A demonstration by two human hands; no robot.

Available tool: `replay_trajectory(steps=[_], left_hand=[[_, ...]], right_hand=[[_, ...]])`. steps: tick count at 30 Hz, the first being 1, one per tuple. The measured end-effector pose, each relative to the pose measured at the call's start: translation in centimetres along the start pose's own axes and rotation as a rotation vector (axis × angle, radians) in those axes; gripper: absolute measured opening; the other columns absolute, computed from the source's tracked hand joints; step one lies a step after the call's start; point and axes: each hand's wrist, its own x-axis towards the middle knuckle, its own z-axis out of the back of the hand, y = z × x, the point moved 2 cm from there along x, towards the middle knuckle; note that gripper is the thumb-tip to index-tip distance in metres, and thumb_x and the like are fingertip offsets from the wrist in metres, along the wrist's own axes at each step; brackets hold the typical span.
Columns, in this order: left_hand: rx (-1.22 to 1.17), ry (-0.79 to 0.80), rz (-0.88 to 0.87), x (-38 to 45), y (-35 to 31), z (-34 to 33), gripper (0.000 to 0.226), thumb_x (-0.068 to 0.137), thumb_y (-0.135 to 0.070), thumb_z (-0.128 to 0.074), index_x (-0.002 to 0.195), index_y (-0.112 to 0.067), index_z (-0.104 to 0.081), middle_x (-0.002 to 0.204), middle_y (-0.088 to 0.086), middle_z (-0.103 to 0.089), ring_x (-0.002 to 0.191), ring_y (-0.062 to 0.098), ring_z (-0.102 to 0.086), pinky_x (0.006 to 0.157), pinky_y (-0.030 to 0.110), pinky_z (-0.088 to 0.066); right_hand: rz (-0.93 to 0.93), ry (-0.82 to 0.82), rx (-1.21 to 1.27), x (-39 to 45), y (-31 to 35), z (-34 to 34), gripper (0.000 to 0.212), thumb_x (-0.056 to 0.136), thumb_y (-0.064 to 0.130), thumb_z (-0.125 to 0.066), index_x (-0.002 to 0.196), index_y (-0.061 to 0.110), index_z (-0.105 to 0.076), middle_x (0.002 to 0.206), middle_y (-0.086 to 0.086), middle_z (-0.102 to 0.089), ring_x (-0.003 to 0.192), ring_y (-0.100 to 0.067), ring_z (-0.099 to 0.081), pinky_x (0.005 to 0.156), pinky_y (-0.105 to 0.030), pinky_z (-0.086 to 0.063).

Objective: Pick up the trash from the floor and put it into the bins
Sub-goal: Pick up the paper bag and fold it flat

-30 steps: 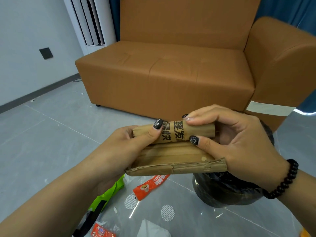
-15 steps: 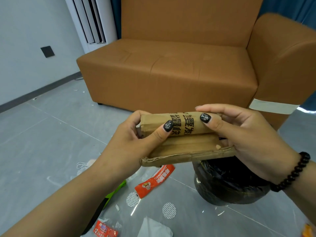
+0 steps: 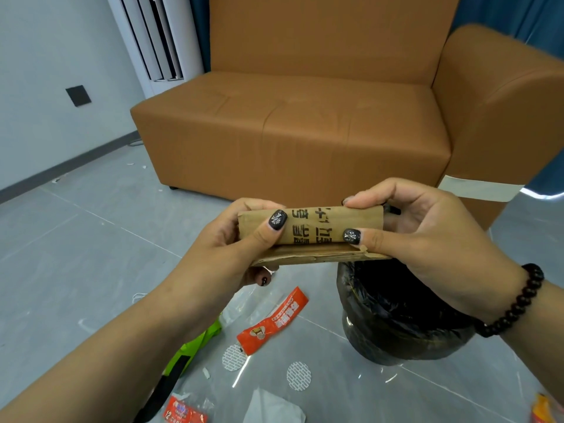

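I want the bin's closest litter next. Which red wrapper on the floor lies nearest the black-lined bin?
The long orange-red wrapper, lying diagonally just left of the bin. The small red packet lies farther off at the bottom edge, and the wrapper at the bottom-right corner is barely in view.

A tan leather sofa [image 3: 305, 126] fills the middle of the room on a grey tiled floor [image 3: 76, 254]. Left of the sofa stands a tall white air-conditioner unit [image 3: 155, 38], and farther left a dark switch plate [image 3: 78, 95] sits on the pale wall [image 3: 45, 56]. Behind the sofa hang blue curtains [image 3: 518, 13]. White tape [image 3: 479, 187] crosses the sofa's armrest front
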Motion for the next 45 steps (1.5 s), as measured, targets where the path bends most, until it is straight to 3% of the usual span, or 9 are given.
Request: replay_trajectory(steps=[3,8,13,18,26,28,33,38,45], left_hand=[[0.016,0.008,-0.012,0.1,0.1,0.0,0.031,0.075,-0.031,-0.064,0.103,-0.019,-0.064,0.085,0.007,-0.068,0.055,0.013,-0.051,0.048,0.020,-0.044],[0.051,0.012,-0.041,0.2,0.2,0.1,0.035,0.075,-0.019,-0.064,0.109,-0.023,-0.062,0.087,0.002,-0.066,0.055,0.014,-0.056,0.048,0.022,-0.045],[0.133,0.024,-0.056,0.2,0.3,0.4,0.041,0.083,0.004,-0.064,0.110,-0.026,-0.065,0.091,0.002,-0.066,0.063,0.016,-0.063,0.052,0.022,-0.050],[0.019,0.023,0.006,0.2,0.6,0.6,0.031,0.073,-0.022,-0.068,0.104,-0.025,-0.072,0.102,0.007,-0.071,0.078,0.023,-0.071,0.063,0.024,-0.055],[-0.025,-0.026,0.061,0.6,1.5,-0.2,0.034,0.081,-0.009,-0.064,0.111,-0.024,-0.071,0.105,0.008,-0.072,0.085,0.027,-0.073,0.069,0.028,-0.059],[-0.016,-0.030,0.110,0.6,1.8,-0.4,0.037,0.083,-0.008,-0.063,0.113,-0.028,-0.070,0.108,0.004,-0.072,0.085,0.025,-0.073,0.068,0.026,-0.059],[0.090,-0.036,0.200,0.4,2.2,0.0,0.028,0.090,-0.013,-0.059,0.112,-0.029,-0.068,0.104,-0.003,-0.074,0.084,0.015,-0.073,0.064,0.021,-0.056],[0.163,0.003,0.215,0.2,2.3,-0.2,0.023,0.093,-0.015,-0.055,0.107,-0.026,-0.070,0.101,-0.005,-0.075,0.087,0.015,-0.072,0.076,0.030,-0.052],[0.180,0.021,0.226,-0.2,2.3,0.3,0.021,0.092,-0.018,-0.055,0.103,-0.024,-0.072,0.098,-0.003,-0.075,0.085,0.015,-0.072,0.074,0.029,-0.050]], right_hand=[[-0.093,-0.039,0.039,0.1,-0.4,0.1,0.033,0.059,0.015,-0.071,0.091,0.009,-0.069,0.094,-0.006,-0.072,0.086,-0.022,-0.069,0.075,-0.033,-0.059],[-0.383,-0.106,0.157,0.2,-1.5,-0.2,0.055,0.066,0.046,-0.066,0.105,0.007,-0.066,0.098,-0.013,-0.070,0.064,-0.022,-0.067,0.051,-0.025,-0.054],[-0.445,-0.126,0.245,0.4,-2.0,-0.1,0.032,0.080,0.022,-0.065,0.102,0.000,-0.066,0.081,-0.013,-0.068,0.060,-0.016,-0.064,0.049,-0.018,-0.053],[-0.382,-0.149,0.247,0.5,-1.8,0.5,0.037,0.065,0.008,-0.068,0.101,0.003,-0.067,0.097,-0.015,-0.071,0.079,-0.021,-0.071,0.060,-0.022,-0.058],[-0.335,-0.152,0.173,0.9,-1.2,1.7,0.033,0.072,-0.002,-0.067,0.104,0.004,-0.066,0.097,-0.014,-0.071,0.081,-0.022,-0.072,0.065,-0.026,-0.060],[-0.302,-0.219,0.051,1.1,-0.7,3.0,0.030,0.075,-0.005,-0.068,0.103,0.006,-0.067,0.095,-0.012,-0.071,0.080,-0.021,-0.071,0.066,-0.026,-0.060],[-0.189,-0.429,-1.045,2.3,-2.5,7.9,0.031,0.080,0.019,-0.072,0.109,0.023,-0.065,0.100,-0.004,-0.067,0.084,-0.018,-0.058,0.072,-0.020,-0.043],[-0.420,-0.277,-1.184,3.3,-7.8,9.0,0.037,0.087,0.020,-0.065,0.122,0.014,-0.056,0.110,-0.010,-0.061,0.086,-0.024,-0.058,0.067,-0.027,-0.047],[-0.600,-0.203,-1.232,5.0,-14.9,10.7,0.027,0.086,0.007,-0.057,0.103,0.010,-0.036,0.070,-0.007,-0.046,0.051,-0.018,-0.042,0.041,-0.027,-0.031]])
